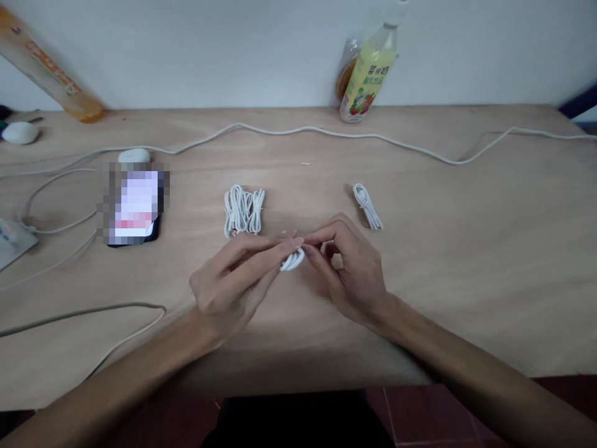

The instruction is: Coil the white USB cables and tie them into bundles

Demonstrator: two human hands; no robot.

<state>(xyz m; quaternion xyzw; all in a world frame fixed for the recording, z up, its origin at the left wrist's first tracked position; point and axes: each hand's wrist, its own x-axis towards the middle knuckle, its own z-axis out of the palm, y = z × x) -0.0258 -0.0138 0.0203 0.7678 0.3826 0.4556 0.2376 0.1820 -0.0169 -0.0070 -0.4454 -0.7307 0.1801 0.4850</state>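
Between my two hands, over the front middle of the table, is a coiled white cable [292, 260]. My left hand [237, 274] is closed on it, with the coil's looped end sticking out below the fingertips. From the other side, my right hand [352, 267] pinches at the coil's upper end with thumb and forefinger; what exactly sits in that pinch is hidden. Just beyond my left hand lie several bundled white cables [243, 208] side by side. A single bundled white cable [367, 205] rests farther right, beyond my right hand.
A phone [137, 205] with a lit, blurred screen lies at left, near a white earbud case [134, 155]. One long white cord [303, 129] crosses the table's back. Against the wall lean a yellow drink bottle [368, 78] and an orange bottle [56, 74]. Another cord [125, 306] runs in from the left.
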